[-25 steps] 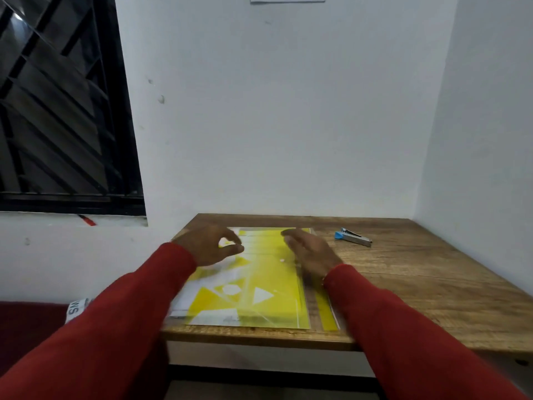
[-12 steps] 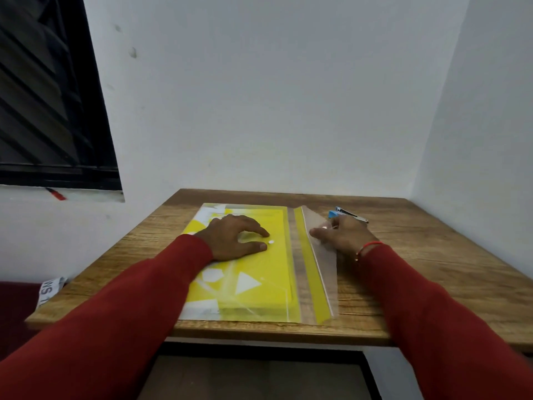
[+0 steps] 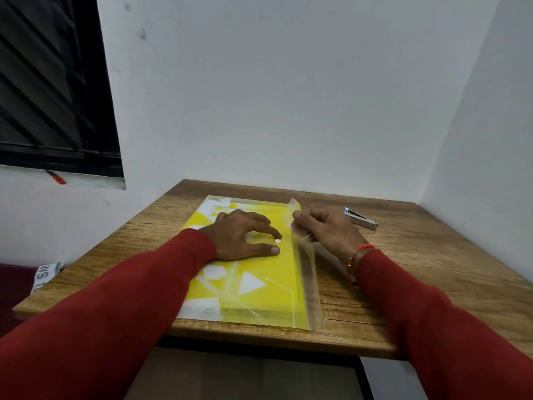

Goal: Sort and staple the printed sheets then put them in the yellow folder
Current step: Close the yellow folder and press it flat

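A yellow folder [image 3: 259, 287] with white shapes lies flat on the wooden table [image 3: 403, 284]. My left hand [image 3: 242, 236] rests on its upper middle, fingers spread beside a small white snap button [image 3: 277, 241]. My right hand [image 3: 326, 229] pinches the folder's clear flap [image 3: 302, 255] along the right edge and holds it lifted upright. A silver stapler with a blue end [image 3: 360, 220] lies on the table just behind my right hand. The printed sheets are not visible apart from the folder.
White walls close the table in at the back and right. A dark louvred window [image 3: 54, 82] is at the left. A white printed label on red fabric [image 3: 46, 274] shows beyond the table's left edge. Bare wood lies right of the folder.
My right hand has lifted the clear flap from lying open on the table to standing upright. My left hand stays pressed on the folder. The view has come closer.
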Available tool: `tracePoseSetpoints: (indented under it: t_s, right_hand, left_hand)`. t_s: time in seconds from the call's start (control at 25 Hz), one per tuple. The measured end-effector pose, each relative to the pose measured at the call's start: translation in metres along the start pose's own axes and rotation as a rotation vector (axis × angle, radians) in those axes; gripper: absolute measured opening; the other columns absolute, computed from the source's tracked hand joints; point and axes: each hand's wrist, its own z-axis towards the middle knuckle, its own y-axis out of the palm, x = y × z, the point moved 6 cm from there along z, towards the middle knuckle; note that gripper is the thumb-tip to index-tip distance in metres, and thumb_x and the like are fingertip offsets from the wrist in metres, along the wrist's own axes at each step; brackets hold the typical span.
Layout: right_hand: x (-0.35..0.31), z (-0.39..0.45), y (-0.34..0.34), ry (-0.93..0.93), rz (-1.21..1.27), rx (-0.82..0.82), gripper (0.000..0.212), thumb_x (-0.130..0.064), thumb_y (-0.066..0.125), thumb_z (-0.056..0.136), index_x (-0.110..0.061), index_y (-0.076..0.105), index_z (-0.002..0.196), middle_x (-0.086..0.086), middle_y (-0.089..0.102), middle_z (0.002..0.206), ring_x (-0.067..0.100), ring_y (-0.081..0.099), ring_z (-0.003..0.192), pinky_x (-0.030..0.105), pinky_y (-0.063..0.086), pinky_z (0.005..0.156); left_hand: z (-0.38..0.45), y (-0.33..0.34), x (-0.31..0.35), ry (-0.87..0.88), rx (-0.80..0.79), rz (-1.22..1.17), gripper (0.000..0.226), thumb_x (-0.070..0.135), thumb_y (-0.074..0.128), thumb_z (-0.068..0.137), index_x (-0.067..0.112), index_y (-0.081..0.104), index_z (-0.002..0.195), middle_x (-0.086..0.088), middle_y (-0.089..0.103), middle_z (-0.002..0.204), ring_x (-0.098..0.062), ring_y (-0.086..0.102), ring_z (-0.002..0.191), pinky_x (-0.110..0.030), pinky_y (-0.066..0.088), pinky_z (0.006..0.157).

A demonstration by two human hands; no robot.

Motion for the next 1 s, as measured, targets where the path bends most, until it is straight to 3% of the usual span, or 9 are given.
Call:
tracePoseSetpoints:
  t_s: [0.08, 0.24, 0.4, 0.52, 0.84, 1.0]
  right_hand:
    - [0.001, 0.000, 0.003, -0.015, -0.031, -0.039, 0.029, -0.028, 0.054, 0.100, -0.014, 0.075, 0.084, -0.001, 0.074, 0.081, 0.009, 0.067, 0.076, 0.028, 0.052, 0.073]
    - [0.001, -0.005, 0.009, -0.066, -0.352, -0.115, 0.023, -0.016, 0.055, 0.097, -0.024, 0.077, 0.100, -0.012, 0.072, 0.095, -0.002, 0.062, 0.086, 0.011, 0.045, 0.075]
    - [0.001, -0.005, 0.012, -0.180, -0.483, -0.145, 0.037, -0.003, 0.053, 0.090, -0.027, 0.076, 0.106, -0.012, 0.071, 0.107, 0.004, 0.062, 0.099, 0.014, 0.045, 0.088]
    - [0.000, -0.005, 0.014, -0.246, -0.538, -0.168, 0.042, 0.001, 0.051, 0.088, -0.026, 0.075, 0.110, -0.009, 0.071, 0.115, 0.003, 0.060, 0.105, 0.004, 0.039, 0.088]
    - [-0.006, -0.009, 0.024, -0.462, -0.684, -0.166, 0.042, 0.007, 0.050, 0.086, -0.014, 0.075, 0.112, 0.004, 0.069, 0.116, 0.015, 0.062, 0.108, 0.014, 0.039, 0.095]
    - [-0.011, -0.009, 0.027, -0.471, -0.741, -0.166, 0.043, 0.009, 0.047, 0.084, -0.010, 0.072, 0.114, 0.007, 0.068, 0.117, 0.019, 0.061, 0.110, 0.020, 0.042, 0.098]
  left_hand:
    - [0.002, 0.001, -0.001, -0.003, 0.014, 0.007, 0.076, 0.092, 0.035, 0.064, 0.054, 0.060, 0.124, 0.018, 0.049, 0.146, -0.011, 0.041, 0.137, -0.055, 0.029, 0.107]
    - [0.003, 0.001, -0.002, 0.002, 0.021, -0.031, 0.078, 0.092, 0.039, 0.062, 0.048, 0.063, 0.121, 0.021, 0.053, 0.142, -0.010, 0.045, 0.134, -0.055, 0.031, 0.109]
    - [0.004, 0.001, -0.013, -0.030, 0.067, -0.224, 0.067, 0.085, 0.055, 0.060, 0.042, 0.062, 0.110, 0.024, 0.062, 0.126, -0.006, 0.054, 0.123, -0.047, 0.036, 0.111]
    - [0.004, 0.002, -0.017, -0.052, 0.071, -0.283, 0.072, 0.082, 0.060, 0.057, 0.039, 0.057, 0.115, 0.024, 0.060, 0.127, -0.002, 0.051, 0.127, -0.045, 0.036, 0.113]
    - [0.002, 0.002, -0.008, -0.003, 0.038, -0.183, 0.056, 0.084, 0.052, 0.066, 0.056, 0.057, 0.114, 0.024, 0.061, 0.126, -0.009, 0.053, 0.125, -0.052, 0.032, 0.111]
    - [0.000, 0.001, -0.006, -0.023, 0.014, -0.189, 0.049, 0.072, 0.049, 0.067, 0.058, 0.055, 0.114, 0.019, 0.062, 0.129, -0.011, 0.051, 0.126, -0.052, 0.030, 0.112]
